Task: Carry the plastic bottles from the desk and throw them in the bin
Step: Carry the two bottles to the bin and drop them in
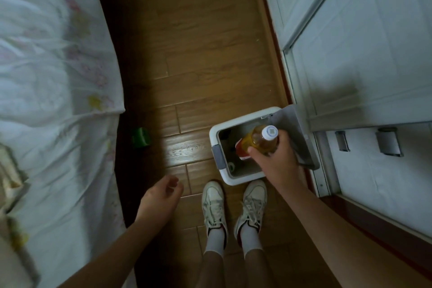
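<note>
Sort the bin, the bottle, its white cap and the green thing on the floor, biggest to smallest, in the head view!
1. bin
2. bottle, in the right hand, nearer the camera
3. green thing and white cap look alike; cap is nearer, so unranked

Looking dim and a bit grey all over. Shining brightest on one patch of the wood floor by the bin. Showing dark shadow along the bed edge. Bending lines at the sides. Looking soft and blurry on the bed.
</note>
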Available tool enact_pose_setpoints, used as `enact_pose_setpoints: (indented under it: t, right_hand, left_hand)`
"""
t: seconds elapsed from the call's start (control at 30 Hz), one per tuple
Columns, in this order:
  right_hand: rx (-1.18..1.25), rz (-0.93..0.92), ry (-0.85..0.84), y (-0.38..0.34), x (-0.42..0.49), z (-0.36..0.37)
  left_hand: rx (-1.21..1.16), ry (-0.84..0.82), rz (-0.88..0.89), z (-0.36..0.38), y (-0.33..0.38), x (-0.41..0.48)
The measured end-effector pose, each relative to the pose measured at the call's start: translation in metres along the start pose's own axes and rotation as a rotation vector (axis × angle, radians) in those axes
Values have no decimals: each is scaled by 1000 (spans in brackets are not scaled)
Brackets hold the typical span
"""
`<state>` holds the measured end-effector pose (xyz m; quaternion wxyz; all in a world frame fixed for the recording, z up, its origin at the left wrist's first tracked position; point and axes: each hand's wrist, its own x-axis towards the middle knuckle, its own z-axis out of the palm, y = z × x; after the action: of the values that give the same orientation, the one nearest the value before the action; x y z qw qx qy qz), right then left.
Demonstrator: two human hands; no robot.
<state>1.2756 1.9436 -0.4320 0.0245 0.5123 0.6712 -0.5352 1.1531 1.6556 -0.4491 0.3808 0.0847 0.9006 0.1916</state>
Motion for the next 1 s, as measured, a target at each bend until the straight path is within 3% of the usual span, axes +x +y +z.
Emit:
enact_pose_setpoints:
  t: [0.5, 0.83, 1.0]
  right_hand:
    - [-144, 12, 38, 25, 18, 14]
    - [-214, 183, -299, 46, -36, -16]
    - [-200, 207, -292, 30, -98, -67]
  left_hand:
    - [-75, -52, -18, 37, 9, -9]
    - [-44, -108, -35, 16, 15, -41]
    - [-22, -113, 4, -28, 33, -95]
